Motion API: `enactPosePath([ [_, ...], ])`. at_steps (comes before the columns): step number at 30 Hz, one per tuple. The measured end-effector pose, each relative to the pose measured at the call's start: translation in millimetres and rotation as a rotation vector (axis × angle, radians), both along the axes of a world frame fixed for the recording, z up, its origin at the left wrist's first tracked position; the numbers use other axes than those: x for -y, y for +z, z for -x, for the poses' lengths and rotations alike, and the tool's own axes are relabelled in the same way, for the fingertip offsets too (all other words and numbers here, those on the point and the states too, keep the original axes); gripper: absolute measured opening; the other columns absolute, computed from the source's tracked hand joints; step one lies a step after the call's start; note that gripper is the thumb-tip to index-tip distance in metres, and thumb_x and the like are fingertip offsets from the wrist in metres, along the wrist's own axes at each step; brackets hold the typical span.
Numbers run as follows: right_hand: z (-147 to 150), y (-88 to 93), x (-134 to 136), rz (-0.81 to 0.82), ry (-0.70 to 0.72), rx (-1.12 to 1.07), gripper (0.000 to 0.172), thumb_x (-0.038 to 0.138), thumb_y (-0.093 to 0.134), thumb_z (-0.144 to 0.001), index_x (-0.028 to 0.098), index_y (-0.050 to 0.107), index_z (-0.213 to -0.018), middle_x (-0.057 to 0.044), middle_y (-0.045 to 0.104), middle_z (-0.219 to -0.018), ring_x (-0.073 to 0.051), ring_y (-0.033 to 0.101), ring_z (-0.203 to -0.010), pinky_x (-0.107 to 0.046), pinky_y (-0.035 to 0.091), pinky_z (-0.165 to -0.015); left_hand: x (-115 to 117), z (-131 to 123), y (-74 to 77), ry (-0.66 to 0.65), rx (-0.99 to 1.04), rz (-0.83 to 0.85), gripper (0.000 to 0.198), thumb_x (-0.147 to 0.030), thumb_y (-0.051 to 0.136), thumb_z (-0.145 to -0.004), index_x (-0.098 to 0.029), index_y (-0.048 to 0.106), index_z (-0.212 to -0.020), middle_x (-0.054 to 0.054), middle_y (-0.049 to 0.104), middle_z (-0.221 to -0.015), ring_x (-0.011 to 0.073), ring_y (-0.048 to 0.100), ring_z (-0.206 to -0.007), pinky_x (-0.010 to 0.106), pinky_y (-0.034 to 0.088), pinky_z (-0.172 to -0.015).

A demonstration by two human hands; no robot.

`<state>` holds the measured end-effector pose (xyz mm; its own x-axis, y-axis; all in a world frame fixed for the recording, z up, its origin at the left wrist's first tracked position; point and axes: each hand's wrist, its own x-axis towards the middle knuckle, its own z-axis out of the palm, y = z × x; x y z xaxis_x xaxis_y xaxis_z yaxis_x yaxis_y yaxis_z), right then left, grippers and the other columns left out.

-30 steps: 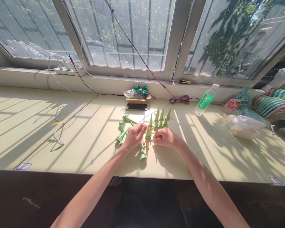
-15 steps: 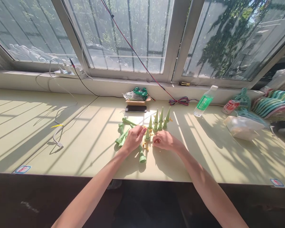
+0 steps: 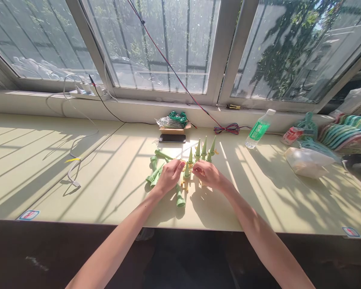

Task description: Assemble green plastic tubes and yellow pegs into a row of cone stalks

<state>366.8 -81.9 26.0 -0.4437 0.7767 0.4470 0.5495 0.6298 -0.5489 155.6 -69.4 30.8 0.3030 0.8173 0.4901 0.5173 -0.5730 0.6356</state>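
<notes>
Several pale green cones stand upright on the table, among them a front cone (image 3: 187, 171) between my two hands and a taller one (image 3: 211, 149) at the back right. Small yellow pieces (image 3: 184, 186) lie around the base of the front cone. My left hand (image 3: 172, 173) is closed at that cone's left; what its fingers hold is too small to make out. On the other side my right hand (image 3: 207, 173) has its fingers curled together, their contents hidden. More green pieces (image 3: 153, 176) lie in a pile left of my left hand, and one (image 3: 180, 198) lies in front.
Behind the cones are a black phone (image 3: 172, 138) and a small box (image 3: 174, 130) with plastic wrap. A bottle (image 3: 258, 130), a can (image 3: 292, 135) and a plastic bag (image 3: 308, 161) are at the right. A white cable (image 3: 74, 178) lies at the left.
My right hand has moved slightly away from me, up beside the cones, and covers more of their bases. My left hand has hardly moved.
</notes>
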Motion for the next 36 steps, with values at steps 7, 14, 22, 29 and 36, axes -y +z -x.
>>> enactPosePath([
  [7, -0.4, 5.6, 0.2, -0.069, -0.040, -0.068, 0.015, 0.028, 0.040, -0.102, 0.022, 0.051, -0.093, -0.005, 0.049, -0.097, -0.016, 0.053, -0.081, -0.027, 0.045, -0.072, -0.4, 0.5, 0.2, 0.000, 0.005, 0.026, 0.047, -0.049, 0.033, -0.104, -0.019, 0.050, -0.071, 0.001, 0.055, -0.069, 0.0152, 0.051, -0.063, 0.028, 0.041, -0.063],
  [14, -0.4, 3.7, -0.8, 0.005, -0.072, -0.108, 0.022, 0.036, 0.037, -0.105, 0.023, 0.051, -0.094, 0.001, 0.055, -0.075, -0.014, 0.047, -0.062, -0.026, 0.041, -0.064, -0.2, -0.1, -0.7, -0.011, 0.007, 0.015, 0.046, -0.049, 0.034, -0.104, -0.020, 0.044, -0.069, 0.000, 0.049, -0.066, 0.0147, 0.048, -0.061, 0.028, 0.041, -0.063],
  [22, 0.1, 4.7, -4.1, -0.091, -0.167, -0.180, 0.029, 0.042, 0.046, -0.103, 0.022, 0.064, -0.091, -0.004, 0.066, -0.085, -0.017, 0.060, -0.075, -0.028, 0.046, -0.071, -2.0, -0.1, -2.2, -0.052, -0.022, 0.026, 0.034, -0.048, 0.049, -0.099, -0.019, 0.060, -0.086, 0.003, 0.066, -0.081, 0.0155, 0.055, -0.063, 0.029, 0.044, -0.064],
  [29, -0.2, 1.2, -6.5, -0.122, -0.175, -0.197, 0.031, 0.041, 0.045, -0.103, 0.022, 0.070, -0.102, -0.007, 0.070, -0.094, -0.018, 0.065, -0.080, -0.030, 0.049, -0.072, -4.0, 0.3, -7.9, -0.095, -0.091, -0.040, 0.019, -0.036, 0.067, -0.089, -0.018, 0.063, -0.097, 0.002, 0.063, -0.088, 0.0128, 0.052, -0.062, 0.027, 0.044, -0.062],
  [36, -0.9, -1.4, -9.1, -0.147, -0.177, -0.198, 0.032, 0.040, 0.045, -0.103, 0.020, 0.071, -0.102, -0.008, 0.071, -0.093, -0.019, 0.067, -0.081, -0.030, 0.051, -0.076, -3.1, 0.2, -6.3, -0.114, -0.136, -0.020, 0.015, -0.032, 0.065, -0.089, -0.018, 0.062, -0.088, 0.002, 0.061, -0.085, 0.0127, 0.050, -0.061, 0.028, 0.046, -0.064],
])
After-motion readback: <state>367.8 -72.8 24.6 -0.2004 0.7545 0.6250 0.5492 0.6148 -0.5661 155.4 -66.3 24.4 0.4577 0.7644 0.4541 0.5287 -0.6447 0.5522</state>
